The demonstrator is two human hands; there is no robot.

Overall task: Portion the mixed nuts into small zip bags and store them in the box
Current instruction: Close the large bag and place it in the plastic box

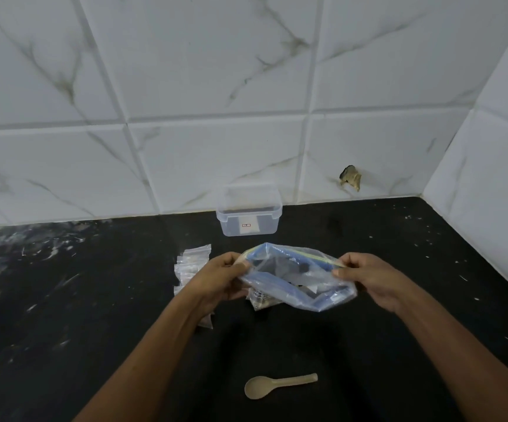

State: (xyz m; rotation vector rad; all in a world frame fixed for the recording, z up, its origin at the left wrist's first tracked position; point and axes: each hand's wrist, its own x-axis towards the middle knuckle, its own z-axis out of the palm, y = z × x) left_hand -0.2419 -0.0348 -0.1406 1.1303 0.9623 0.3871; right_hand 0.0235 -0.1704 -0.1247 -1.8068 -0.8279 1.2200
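- My left hand (222, 277) and right hand (365, 277) are held apart, each pinching one end of the mouth of the large zip bag (298, 277), which I hold spread open above the black counter (94, 315).
- The bag hangs slack between my two pinches; if one slips, I judge the mouth would flop over and whatever is inside could tip out onto the counter.
- Pulling the ends too far apart would draw the mouth flat and closed again, leaving no opening to scoop through.
- Both hands are busy, and the spoon (280, 385) lies near me on the counter, well apart from the bag; freeing a hand to fetch it leaves the bag held on one side only.
- Inside the large bag I see dark shapes through the plastic, but I cannot tell whether they are nuts.
- The small zip bags (191, 263) lie stacked just beside my left hand; they look flat and unfilled.
- The clear box (248, 211) stands open by the tiled wall (216, 86), beyond the bag; I see no bags in it, only a label on its side.
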